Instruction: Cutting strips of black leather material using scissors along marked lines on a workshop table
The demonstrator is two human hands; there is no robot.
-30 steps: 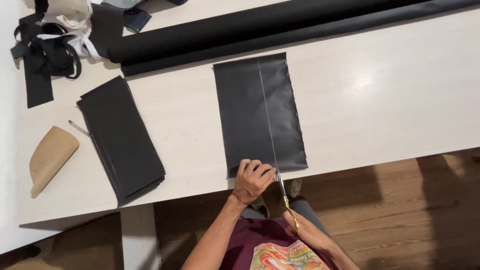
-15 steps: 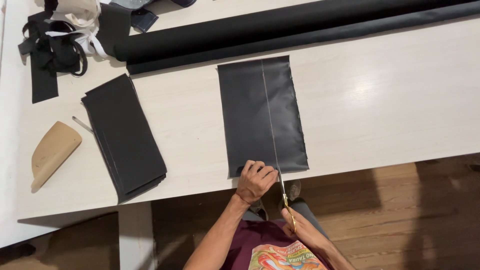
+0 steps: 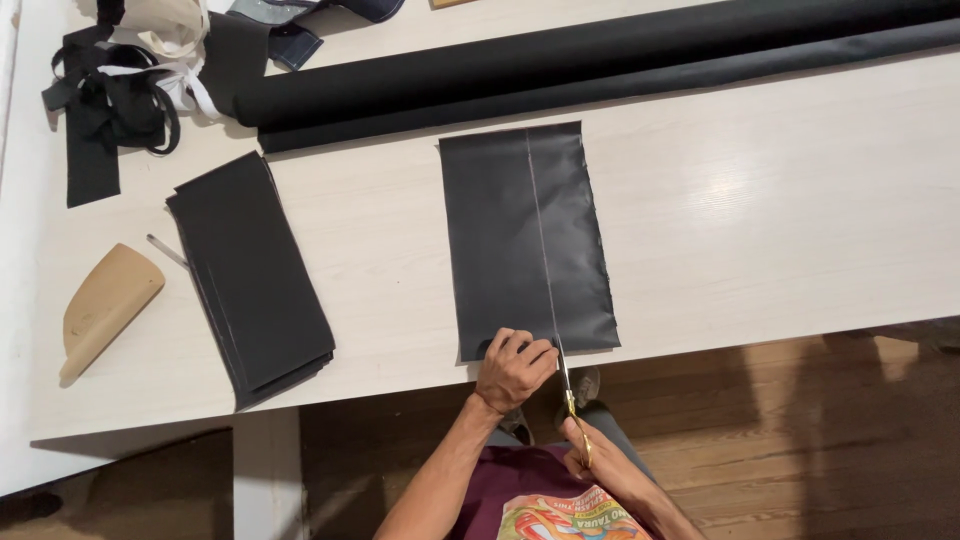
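At the near edge of the pale wooden table (image 3: 760, 230), the black fabric panel (image 3: 525, 240) lies flat, with a thin chalk line (image 3: 538, 230) running down its length. My left hand (image 3: 513, 368) presses fingers-down on the panel's near edge, just left of that line, pinning it rather than gripping it. My right hand (image 3: 585, 455) is closed around the handles of the gold-handled scissors (image 3: 570, 395), whose blades sit at the foot of the line. I judge the cloth thin, light and limp, likely to slide or pucker, so it wants holding flat close beside the blades. To the left lies a stack of cut black pieces (image 3: 250, 275); beyond, a black fabric roll (image 3: 600, 60).
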